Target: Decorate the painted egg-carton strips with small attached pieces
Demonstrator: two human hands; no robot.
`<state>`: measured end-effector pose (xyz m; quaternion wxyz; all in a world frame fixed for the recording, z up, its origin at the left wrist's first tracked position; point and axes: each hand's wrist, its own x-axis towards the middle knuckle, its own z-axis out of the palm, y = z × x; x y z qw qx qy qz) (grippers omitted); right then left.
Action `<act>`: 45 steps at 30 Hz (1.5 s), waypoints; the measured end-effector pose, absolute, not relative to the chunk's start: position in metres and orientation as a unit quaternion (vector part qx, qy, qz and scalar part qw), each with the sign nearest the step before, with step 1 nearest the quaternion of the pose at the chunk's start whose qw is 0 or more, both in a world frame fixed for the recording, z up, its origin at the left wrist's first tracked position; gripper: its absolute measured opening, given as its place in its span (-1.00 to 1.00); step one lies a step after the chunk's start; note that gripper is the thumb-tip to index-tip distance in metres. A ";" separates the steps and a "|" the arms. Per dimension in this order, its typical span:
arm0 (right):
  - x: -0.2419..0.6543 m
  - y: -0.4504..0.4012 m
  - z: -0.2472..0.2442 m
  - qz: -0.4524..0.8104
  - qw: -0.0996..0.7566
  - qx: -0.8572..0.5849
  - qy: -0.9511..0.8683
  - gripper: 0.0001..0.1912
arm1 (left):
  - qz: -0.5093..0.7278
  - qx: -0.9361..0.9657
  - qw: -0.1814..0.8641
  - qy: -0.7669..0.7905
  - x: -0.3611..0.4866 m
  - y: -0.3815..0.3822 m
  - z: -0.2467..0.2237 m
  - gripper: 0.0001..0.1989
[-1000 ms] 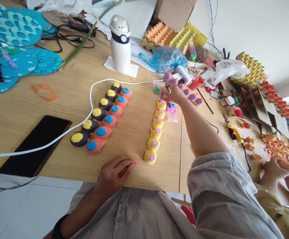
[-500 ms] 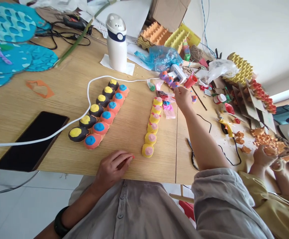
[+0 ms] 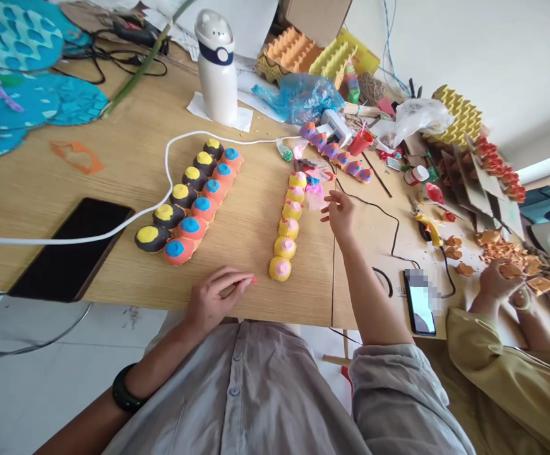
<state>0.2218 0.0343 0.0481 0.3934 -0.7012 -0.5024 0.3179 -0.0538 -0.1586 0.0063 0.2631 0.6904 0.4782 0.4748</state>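
My left hand (image 3: 215, 298) rests near the table's front edge, thumb and finger pinched on a small red piece of clay (image 3: 254, 280). To its right stands a row of yellow egg-carton cups (image 3: 283, 248) topped with pink clay. My right hand (image 3: 341, 215) hovers right of that row, its fingers apart and nothing visible in them. Beyond it lies a row of purple cups (image 3: 331, 150) with orange and blue clay. Left of centre, black cups with yellow tops (image 3: 180, 194) sit against orange-red cups with blue tops (image 3: 202, 206).
A white cable (image 3: 89, 239) crosses a black tablet-like device (image 3: 69, 253). A white bottle (image 3: 216, 69) stands behind. At right are a lit phone (image 3: 419, 302), a yellow glue gun (image 3: 429, 227) and a co-worker's hands (image 3: 499, 281) among orange carton scraps. Clay packets (image 3: 315, 189) lie near my right hand.
My right hand has drawn back from the purple row towards me, and its fingers have spread. The left hand keeps its pinch. The phone at right has come into view.
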 end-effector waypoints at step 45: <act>0.143 -0.163 0.048 0.293 0.417 -0.478 -0.715 -0.84 | 0.470 0.492 0.515 0.522 -0.023 -0.158 0.056 -0.77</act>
